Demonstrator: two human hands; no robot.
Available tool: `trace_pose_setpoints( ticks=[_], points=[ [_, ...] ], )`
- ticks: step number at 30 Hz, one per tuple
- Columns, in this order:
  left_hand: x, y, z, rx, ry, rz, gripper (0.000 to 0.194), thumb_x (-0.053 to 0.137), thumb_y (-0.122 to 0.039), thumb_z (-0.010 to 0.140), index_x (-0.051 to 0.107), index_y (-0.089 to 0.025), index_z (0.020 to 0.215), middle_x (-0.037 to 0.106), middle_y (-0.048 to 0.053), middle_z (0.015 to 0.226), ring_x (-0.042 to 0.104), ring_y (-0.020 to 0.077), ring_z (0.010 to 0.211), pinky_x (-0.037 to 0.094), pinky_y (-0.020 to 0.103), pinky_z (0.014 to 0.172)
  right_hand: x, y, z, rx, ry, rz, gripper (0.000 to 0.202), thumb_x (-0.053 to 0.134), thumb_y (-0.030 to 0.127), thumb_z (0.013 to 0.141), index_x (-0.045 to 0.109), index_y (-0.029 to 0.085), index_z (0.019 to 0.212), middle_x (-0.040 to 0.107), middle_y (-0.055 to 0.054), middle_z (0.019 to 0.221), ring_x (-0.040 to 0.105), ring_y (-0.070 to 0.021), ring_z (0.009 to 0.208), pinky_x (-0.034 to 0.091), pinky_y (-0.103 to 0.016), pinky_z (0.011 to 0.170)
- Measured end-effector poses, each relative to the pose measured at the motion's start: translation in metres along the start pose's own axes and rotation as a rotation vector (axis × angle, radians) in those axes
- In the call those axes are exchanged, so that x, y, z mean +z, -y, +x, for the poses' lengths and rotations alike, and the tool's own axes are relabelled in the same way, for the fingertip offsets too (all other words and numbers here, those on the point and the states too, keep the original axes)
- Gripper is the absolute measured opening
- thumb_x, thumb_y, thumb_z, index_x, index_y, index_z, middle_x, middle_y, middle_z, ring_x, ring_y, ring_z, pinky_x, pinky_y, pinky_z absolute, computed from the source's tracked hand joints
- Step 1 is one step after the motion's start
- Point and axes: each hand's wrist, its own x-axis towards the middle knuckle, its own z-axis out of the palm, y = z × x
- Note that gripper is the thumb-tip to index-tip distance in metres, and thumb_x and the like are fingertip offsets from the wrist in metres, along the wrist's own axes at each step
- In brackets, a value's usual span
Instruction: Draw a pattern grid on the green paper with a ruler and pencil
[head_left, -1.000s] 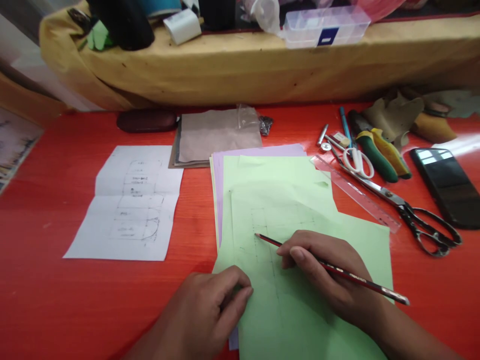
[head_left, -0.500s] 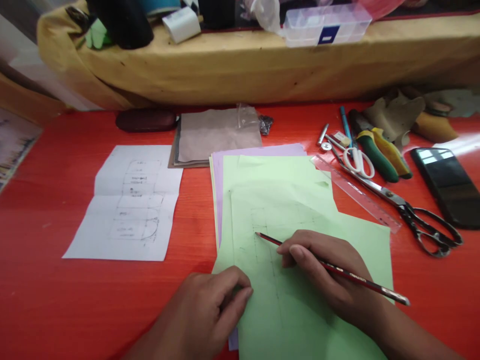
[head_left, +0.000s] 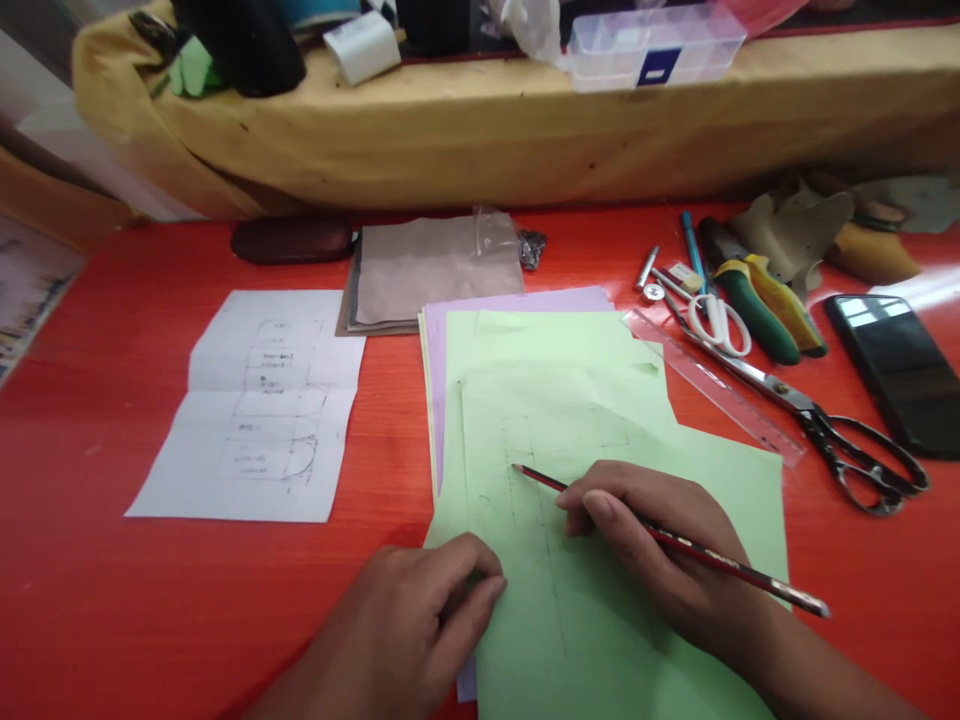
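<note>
My right hand (head_left: 660,540) grips a dark red and black pencil (head_left: 720,568) between thumb and fingers. The pencil's tip meets, or nearly meets, a light green sheet of paper (head_left: 720,480) near faint pencil lines forming narrow rectangles. Loosely curled, my left hand (head_left: 427,610) rests on the sheet's left edge, thumb against the forefinger; nothing shows in it. Purple paper (head_left: 436,400) lies beneath the green sheets. To the left is a creased white sheet (head_left: 210,400) with a hand-drawn, labelled diagram.
On the right lie a clear ruler (head_left: 720,390), large scissors (head_left: 806,410), white-handled scissors (head_left: 718,325), pliers (head_left: 765,300) and a phone (head_left: 892,370). Brown sheets (head_left: 435,270) and a dark case (head_left: 292,240) sit at the back, below a yellow-draped ledge (head_left: 450,140) holding a clear plastic box (head_left: 600,50).
My right hand and the pencil have shifted very slightly to the right. My left hand and the papers stay where they were.
</note>
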Motion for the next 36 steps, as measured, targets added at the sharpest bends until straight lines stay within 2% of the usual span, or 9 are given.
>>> trace_pose_setpoints(
  ticks=[22,36],
  points=[
    [-0.0014,-0.0026,-0.0012,-0.021,0.015,0.008,0.027,0.05,-0.037,0.11,0.067,-0.025,0.093,0.058,-0.007,0.063,0.049,0.0111,0.053,0.03,0.025,0.052,0.0012,0.0014,0.0012,0.032,-0.027,-0.014,0.028,0.056,0.028,0.113,0.077,0.025,0.094,0.077,0.002,0.077,0.072,-0.0134,0.068,0.055,-0.025,0.065],
    [-0.0024,-0.0037,0.0018,-0.006,0.011,0.008,0.027,0.05,-0.037,0.11,0.066,-0.025,0.092,0.057,-0.008,0.062,0.049,0.0108,0.053,0.03,0.025,0.052,0.0007,0.0016,0.0019,0.041,0.006,-0.038,0.031,0.055,0.031,0.113,0.076,0.024,0.092,0.078,-0.002,0.077,0.074,-0.0171,0.069,0.058,-0.028,0.068]
  ],
)
